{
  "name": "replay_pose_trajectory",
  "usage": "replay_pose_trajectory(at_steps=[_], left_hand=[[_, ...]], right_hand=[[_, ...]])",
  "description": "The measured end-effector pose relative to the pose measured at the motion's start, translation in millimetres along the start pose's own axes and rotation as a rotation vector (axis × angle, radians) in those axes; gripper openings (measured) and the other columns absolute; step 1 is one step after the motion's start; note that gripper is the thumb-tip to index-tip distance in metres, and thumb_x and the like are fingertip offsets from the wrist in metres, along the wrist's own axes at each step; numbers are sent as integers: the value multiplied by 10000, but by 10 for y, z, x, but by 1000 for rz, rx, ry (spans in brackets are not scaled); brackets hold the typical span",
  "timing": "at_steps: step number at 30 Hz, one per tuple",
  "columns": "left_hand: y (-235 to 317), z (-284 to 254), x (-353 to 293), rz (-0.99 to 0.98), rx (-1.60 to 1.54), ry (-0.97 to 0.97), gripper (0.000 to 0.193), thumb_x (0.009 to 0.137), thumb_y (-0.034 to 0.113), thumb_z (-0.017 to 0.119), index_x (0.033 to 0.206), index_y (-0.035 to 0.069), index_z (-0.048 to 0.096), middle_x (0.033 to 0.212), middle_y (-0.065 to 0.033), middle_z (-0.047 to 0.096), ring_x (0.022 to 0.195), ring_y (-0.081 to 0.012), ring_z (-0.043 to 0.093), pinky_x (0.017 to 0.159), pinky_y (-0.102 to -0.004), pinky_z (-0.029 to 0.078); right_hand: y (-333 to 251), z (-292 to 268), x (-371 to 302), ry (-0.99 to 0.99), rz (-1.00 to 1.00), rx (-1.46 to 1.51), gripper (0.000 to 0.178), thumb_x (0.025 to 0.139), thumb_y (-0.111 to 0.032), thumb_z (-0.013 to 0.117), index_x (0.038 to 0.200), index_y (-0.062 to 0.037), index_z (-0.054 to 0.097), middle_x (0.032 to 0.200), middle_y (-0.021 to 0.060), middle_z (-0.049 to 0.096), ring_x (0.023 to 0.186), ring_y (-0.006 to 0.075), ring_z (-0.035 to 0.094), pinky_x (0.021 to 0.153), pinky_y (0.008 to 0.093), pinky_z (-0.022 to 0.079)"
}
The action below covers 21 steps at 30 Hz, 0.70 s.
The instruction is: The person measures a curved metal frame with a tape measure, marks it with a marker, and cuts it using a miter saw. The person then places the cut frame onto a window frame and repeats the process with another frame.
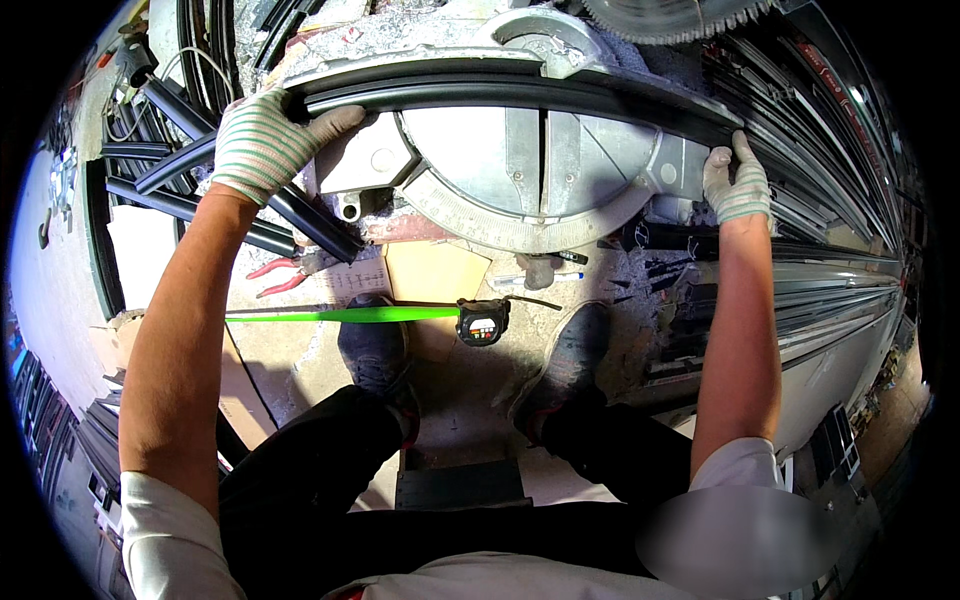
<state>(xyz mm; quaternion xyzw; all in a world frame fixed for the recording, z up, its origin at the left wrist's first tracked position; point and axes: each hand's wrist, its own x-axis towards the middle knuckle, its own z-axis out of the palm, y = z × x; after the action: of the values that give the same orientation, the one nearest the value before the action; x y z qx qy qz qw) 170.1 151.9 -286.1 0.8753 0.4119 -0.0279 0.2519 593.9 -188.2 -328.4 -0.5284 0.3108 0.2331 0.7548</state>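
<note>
A long black metal profile lies along the fence of a mitre saw, across its round silver table. My left hand, in a striped glove, grips the profile's left end, thumb pointing right along it. At the right end my right hand, gloved too, closes around the profile, its thumb and fingertips at the saw's edge. The toothed saw blade is above, at the top of the view. A tape measure with its green blade drawn out to the left is between me and the saw.
Red-handled pliers, a written note sheet and a pen lie in front of the saw. Black profile offcuts are piled at the left. Many long profiles are stacked at the right. Metal shavings surround the saw.
</note>
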Motion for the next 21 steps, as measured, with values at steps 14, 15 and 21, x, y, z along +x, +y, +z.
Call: replay_pose_trajectory(at_steps=[14, 15, 21], left_hand=[[78, -52, -20, -20, -20, -2, 852, 692, 647, 880, 1117, -79, 743, 943, -188, 778, 871, -230, 764, 808, -333, 598], [100, -60, -18, -20, -13, 1, 835, 688, 655, 871, 1108, -57, 754, 943, -189, 779, 871, -248, 766, 810, -341, 597], [87, -74, -59, -13, 6, 30, 784, 684, 671, 849, 1104, 13, 778, 955, -177, 783, 890, -297, 767, 838, -363, 590]], right_hand=[[-48, -188, 150, -39, -78, -165, 351, 952, -168, 759, 1236, -53, 588, 1075, 139, 612, 815, 194, 623, 557, 278, 561], [-95, -297, 204, -63, -118, -242, 342, 959, -205, 755, 1228, -64, 597, 1101, 139, 622, 839, 197, 644, 563, 288, 561], [-540, 122, -623, -32, -461, -626, 255, 989, -315, 715, 1016, -71, 647, 810, 54, 673, 667, 147, 640, 517, 281, 514]])
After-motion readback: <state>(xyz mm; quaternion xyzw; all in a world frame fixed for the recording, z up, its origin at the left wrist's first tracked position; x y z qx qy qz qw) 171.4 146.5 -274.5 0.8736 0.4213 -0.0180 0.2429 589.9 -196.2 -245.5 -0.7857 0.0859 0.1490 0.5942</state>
